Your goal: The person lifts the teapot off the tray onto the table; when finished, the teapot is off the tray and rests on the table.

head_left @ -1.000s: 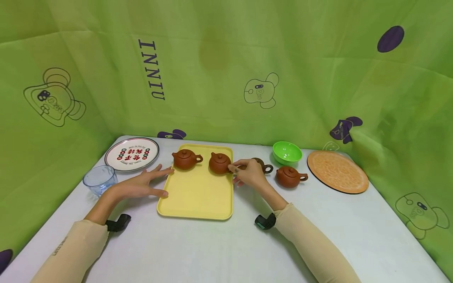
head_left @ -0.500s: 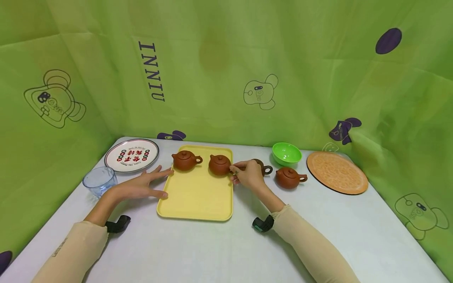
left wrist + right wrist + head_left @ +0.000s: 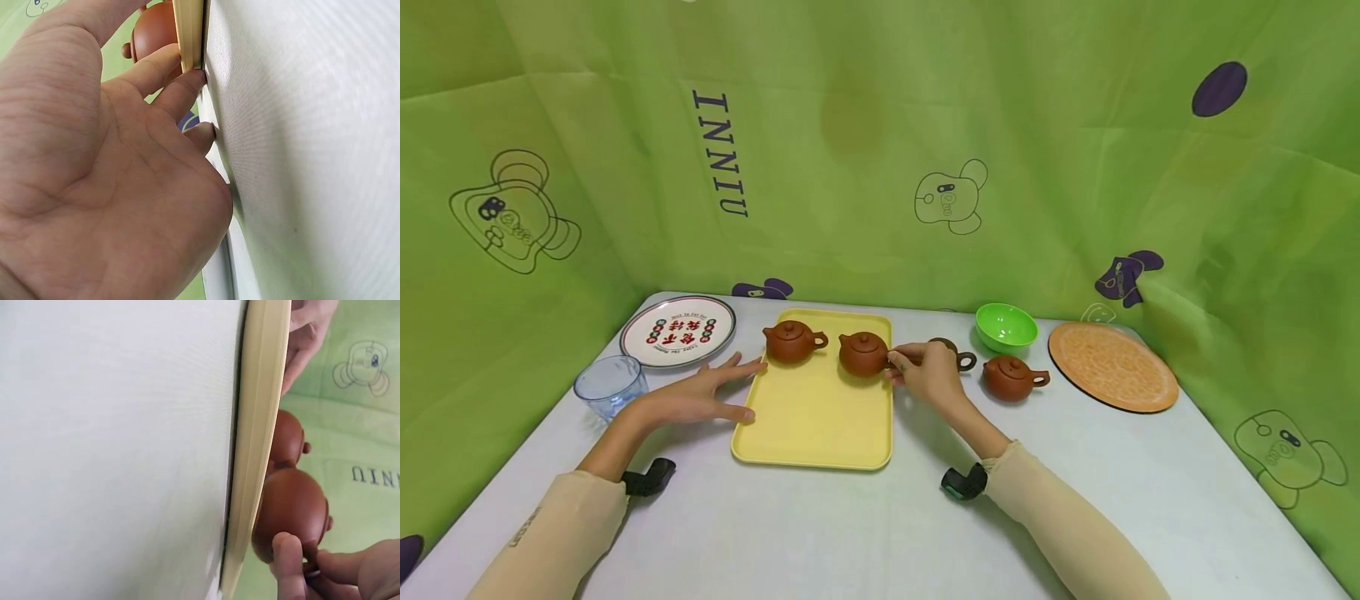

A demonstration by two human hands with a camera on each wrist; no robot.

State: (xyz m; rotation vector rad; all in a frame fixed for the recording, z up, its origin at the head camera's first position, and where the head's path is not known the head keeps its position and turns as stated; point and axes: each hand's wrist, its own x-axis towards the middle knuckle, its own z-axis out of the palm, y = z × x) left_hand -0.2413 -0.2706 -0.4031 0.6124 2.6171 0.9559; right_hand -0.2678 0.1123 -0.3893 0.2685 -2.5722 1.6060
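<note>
Fingers spread, the left hand (image 3: pixel 696 395) touches the left rim of a yellow tray (image 3: pixel 816 427) that carries one brown teapot (image 3: pixel 789 342) toward its far left. Near it, a second teapot (image 3: pixel 862 354) is at the tray's far right, its handle (image 3: pixel 310 551) pinched by the right hand (image 3: pixel 931 372). The right wrist view reveals that grip, which the hand covers in the head view.

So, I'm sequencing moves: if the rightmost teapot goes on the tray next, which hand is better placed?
The right hand, I'd say: it is nearer the rightmost teapot, though it must first release its pinched teapot. The left hand is across the tray, at its left edge.
</note>
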